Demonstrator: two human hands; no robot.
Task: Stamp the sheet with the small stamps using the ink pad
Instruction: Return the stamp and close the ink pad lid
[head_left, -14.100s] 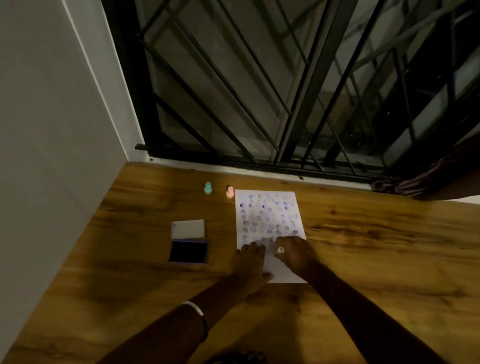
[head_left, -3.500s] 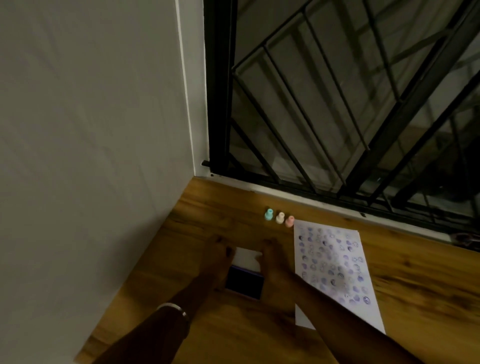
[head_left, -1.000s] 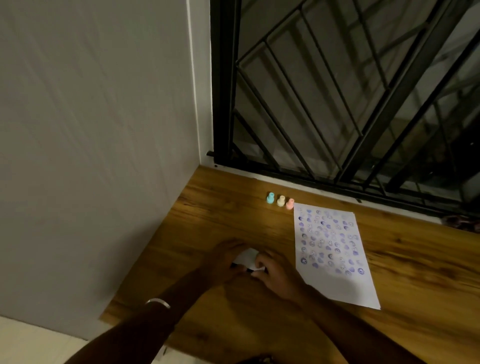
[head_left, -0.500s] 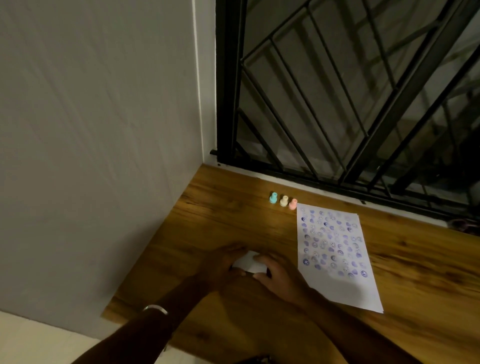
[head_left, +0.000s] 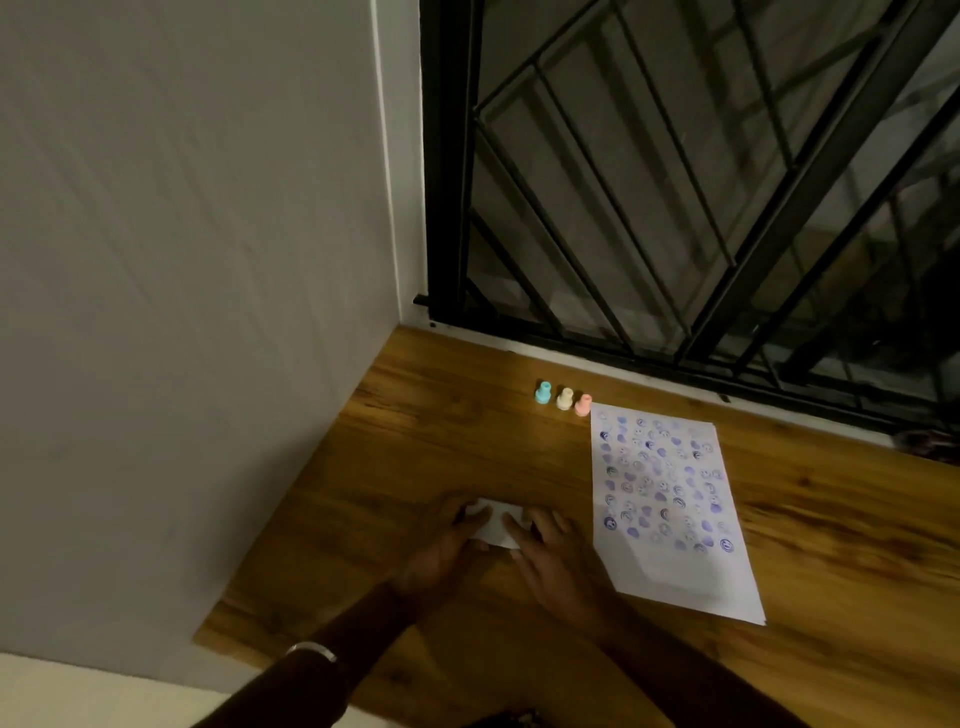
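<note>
Ink pad now lidded, dark face seen seconds ago covered, left hand and right hand pressing it shut; three stamps parked beside filled sheet: stamping likely finished.

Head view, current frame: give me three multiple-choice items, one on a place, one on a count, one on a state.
1. Where do the small plastic stamps stand?
A. On the sheet's near edge
B. Beyond the sheet's far left corner, near the window grille
C. In the person's hands

2. How many stamps stand there?
A. Two
B. Three
C. Five

3. What state is the white ink pad case in?
A. Lid shut, both hands on it
B. Open, ink showing
C. Lying untouched

Answers:
1 B: teal stamp, cream stamp and pink stamp line up beyond the white paper sheet covered in purple prints.
2 B: three colours.
3 A: left hand and right hand flank the white ink pad case; no ink shows.
</note>
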